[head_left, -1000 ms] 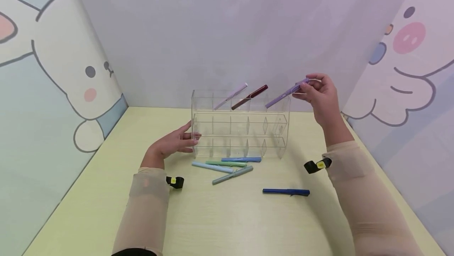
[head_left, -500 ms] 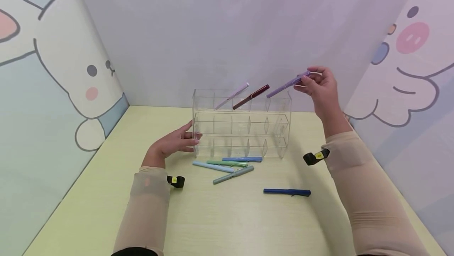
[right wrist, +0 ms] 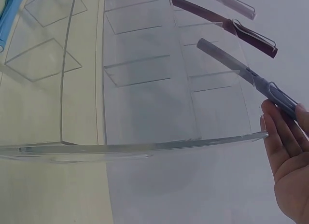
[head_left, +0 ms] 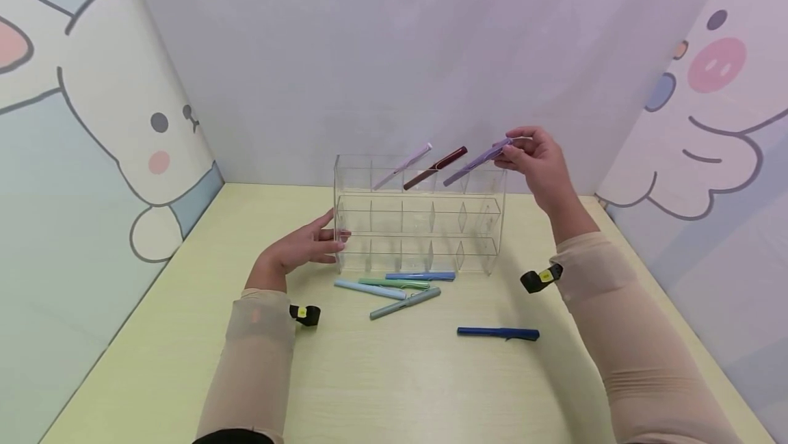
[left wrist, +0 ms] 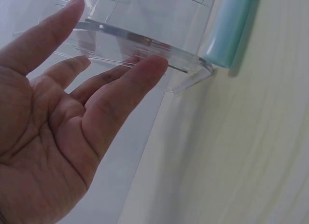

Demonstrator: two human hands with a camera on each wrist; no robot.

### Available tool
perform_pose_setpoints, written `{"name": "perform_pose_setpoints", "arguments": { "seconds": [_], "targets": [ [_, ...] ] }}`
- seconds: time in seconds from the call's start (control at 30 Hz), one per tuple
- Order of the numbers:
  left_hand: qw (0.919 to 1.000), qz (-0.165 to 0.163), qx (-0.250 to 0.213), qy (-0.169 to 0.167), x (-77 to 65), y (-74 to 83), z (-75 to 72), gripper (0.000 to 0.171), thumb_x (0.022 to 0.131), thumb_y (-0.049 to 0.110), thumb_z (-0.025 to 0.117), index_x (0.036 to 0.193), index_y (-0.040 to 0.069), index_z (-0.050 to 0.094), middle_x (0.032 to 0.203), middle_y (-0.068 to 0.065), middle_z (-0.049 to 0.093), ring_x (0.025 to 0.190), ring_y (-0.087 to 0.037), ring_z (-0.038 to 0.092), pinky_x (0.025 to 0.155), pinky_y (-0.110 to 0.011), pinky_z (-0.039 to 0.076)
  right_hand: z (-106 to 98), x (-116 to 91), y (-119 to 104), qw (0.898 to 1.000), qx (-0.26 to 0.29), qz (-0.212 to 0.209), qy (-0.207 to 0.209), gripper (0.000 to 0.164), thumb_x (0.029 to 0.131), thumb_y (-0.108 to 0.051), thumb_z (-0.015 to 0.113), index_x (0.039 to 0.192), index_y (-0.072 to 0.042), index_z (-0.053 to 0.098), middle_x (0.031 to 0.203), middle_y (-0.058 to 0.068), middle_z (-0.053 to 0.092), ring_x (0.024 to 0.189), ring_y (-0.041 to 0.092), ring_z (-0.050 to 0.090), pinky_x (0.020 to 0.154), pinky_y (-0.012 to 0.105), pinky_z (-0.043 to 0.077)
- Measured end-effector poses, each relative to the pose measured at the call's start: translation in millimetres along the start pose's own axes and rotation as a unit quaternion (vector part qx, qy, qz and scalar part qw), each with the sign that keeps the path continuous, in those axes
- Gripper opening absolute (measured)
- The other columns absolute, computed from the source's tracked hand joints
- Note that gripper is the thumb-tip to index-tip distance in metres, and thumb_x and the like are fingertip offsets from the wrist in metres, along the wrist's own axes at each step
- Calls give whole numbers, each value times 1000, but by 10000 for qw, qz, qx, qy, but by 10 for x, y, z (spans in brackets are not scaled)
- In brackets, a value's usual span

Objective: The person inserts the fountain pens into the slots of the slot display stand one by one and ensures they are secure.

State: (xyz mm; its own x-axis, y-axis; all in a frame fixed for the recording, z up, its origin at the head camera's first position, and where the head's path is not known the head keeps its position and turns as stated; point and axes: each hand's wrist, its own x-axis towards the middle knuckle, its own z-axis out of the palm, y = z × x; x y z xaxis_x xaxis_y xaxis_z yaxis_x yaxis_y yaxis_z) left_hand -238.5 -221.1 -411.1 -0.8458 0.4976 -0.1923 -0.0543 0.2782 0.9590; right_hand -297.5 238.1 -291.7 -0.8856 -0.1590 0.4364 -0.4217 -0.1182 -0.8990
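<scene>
A clear acrylic pen rack with three tiers of compartments stands on the table. My left hand rests its fairly straight fingers against the rack's left side; the left wrist view shows the fingertips at the clear panel. Above the rack's upper right, my right hand pinches a purple pen by its clip end. The pen slants, its lower end at the top tier. A dark red pen and a pale lilac pen lean in the top tier to its left.
In front of the rack lie a blue pen, a green pen, a light blue pen and a grey-green pen, close together. A dark blue pen lies apart, nearer the front right. Walls enclose the table's back and sides.
My right hand rose slightly with the purple pen, then moved left and down, bringing the pen's lower end to the top tier beside the dark red pen. My left hand stays put.
</scene>
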Motion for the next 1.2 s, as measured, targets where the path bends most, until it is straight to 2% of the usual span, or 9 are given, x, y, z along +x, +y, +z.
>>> {"name": "perform_pose_setpoints", "arguments": {
  "seconds": [0.2, 0.53, 1.03, 1.2],
  "targets": [
    [10000, 5, 60, -9, -10, 14, 1, 94, 95, 30, 67, 158, 35, -3, 154, -13, 40, 137, -31, 46, 104, -46, 48, 40, -14, 12, 9994, -346, -34, -43, 30, 93, -4, 65, 119, 5, 55, 98, 8, 67, 87, 18, 71, 82, 25, 59],
    [10000, -15, 24, 10, -12, 16, 3, 93, 95, 30, 67, 158, 37, -1, 154, -14, 39, 137, -32, 46, 104, -47, 48, 34, -36, 33, 9963, -843, 28, -176, 27, 93, -9, 67, 116, 3, 59, 98, 6, 65, 88, 14, 68, 84, 21, 57],
    [10000, 20, -12, 0, -6, 4, 8, 94, 94, 30, 68, 158, 38, 0, 153, -15, 40, 137, -33, 46, 104, -48, 48, 64, -88, 18, 9888, -1492, 35, -83, 30, 95, -17, 65, 119, 1, 60, 100, 3, 66, 92, 14, 67, 86, 19, 55],
    [10000, 1, 53, 7, -30, 8, 10, 96, 94, 31, 68, 158, 35, -4, 154, -13, 40, 137, -31, 46, 104, -46, 49, 74, -92, 1, 9837, -1790, 42, -140, 34, 96, -17, 64, 125, 0, 57, 102, 2, 65, 94, 14, 67, 86, 15, 54]
  ]
}}
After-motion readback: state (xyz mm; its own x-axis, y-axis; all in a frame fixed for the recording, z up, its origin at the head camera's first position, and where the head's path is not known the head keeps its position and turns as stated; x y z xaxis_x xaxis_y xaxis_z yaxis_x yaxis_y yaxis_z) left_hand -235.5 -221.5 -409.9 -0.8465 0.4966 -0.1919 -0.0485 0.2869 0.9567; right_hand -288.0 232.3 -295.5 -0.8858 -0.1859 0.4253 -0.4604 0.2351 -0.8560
